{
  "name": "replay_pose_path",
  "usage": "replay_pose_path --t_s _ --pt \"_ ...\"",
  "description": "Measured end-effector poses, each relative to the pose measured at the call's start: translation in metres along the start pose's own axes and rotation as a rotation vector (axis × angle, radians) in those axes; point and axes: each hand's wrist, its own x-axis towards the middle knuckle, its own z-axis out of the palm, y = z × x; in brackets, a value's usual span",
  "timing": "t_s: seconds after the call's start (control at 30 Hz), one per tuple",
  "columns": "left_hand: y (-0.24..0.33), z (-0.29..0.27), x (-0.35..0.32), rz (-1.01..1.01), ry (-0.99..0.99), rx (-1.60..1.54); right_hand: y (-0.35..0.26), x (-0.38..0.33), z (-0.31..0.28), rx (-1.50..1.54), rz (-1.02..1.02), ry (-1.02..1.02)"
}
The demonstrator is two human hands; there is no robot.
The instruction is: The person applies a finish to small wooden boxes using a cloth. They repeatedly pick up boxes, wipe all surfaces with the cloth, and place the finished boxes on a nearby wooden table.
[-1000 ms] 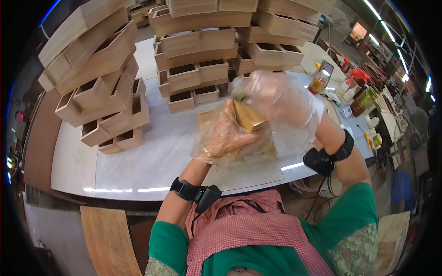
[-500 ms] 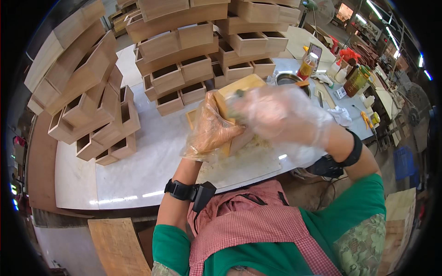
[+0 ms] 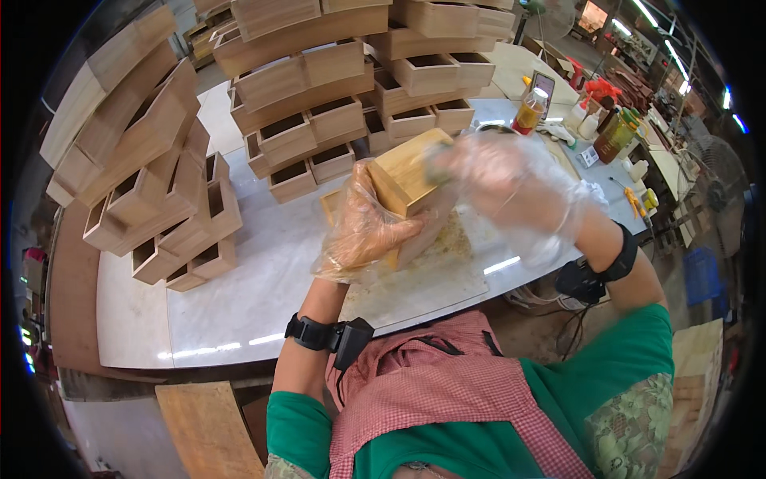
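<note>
A wooden box (image 3: 407, 169), yellower and glossier than the stacked ones, is tilted over the table in front of me. Gripping its left end is my left hand (image 3: 363, 223), in a clear plastic glove, the thumb along the near side. My right hand (image 3: 499, 172), also in a clear glove, is smeared by motion at the box's right end. Its fingers close round a small greenish pad (image 3: 438, 165), which lies against or very near the wood; the blur hides its exact kind. Under the box, another yellowish wooden piece (image 3: 329, 206) shows only in part.
Stacks of pale wooden boxes (image 3: 307, 128) stand behind, and a leaning stack (image 3: 171, 191) rises at left. Brownish stains (image 3: 447, 243) mark the white tabletop (image 3: 271, 279). At right are a bottle of amber liquid (image 3: 530, 112), a phone (image 3: 544, 86), a metal bowl (image 3: 496, 128) and several bottles.
My right hand and the pad have moved right along the box, baring more of its top face. My left hand keeps its hold in nearly the same place.
</note>
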Motion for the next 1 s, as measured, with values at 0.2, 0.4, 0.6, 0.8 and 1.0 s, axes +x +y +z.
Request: replay_pose_path --t_s 0.2,0.4,0.6,0.8,1.0 --pt "-0.014 -0.002 -0.001 0.097 -0.012 0.053 -0.013 0.014 -0.004 0.001 -0.009 -0.002" --pt "0.003 0.001 0.0 0.029 -0.046 0.001 0.018 0.034 0.014 -0.111 0.035 0.051" --pt "0.003 -0.003 -0.003 0.046 0.003 0.077 -0.004 -0.008 -0.009 -0.267 0.079 -0.024" --pt "0.008 0.0 -0.005 0.037 -0.084 0.027 0.009 0.031 0.005 -0.064 0.023 -0.006" --pt "-0.001 -0.001 -0.002 0.042 0.03 -0.046 0.045 -0.002 0.011 -0.195 -0.034 -0.005"
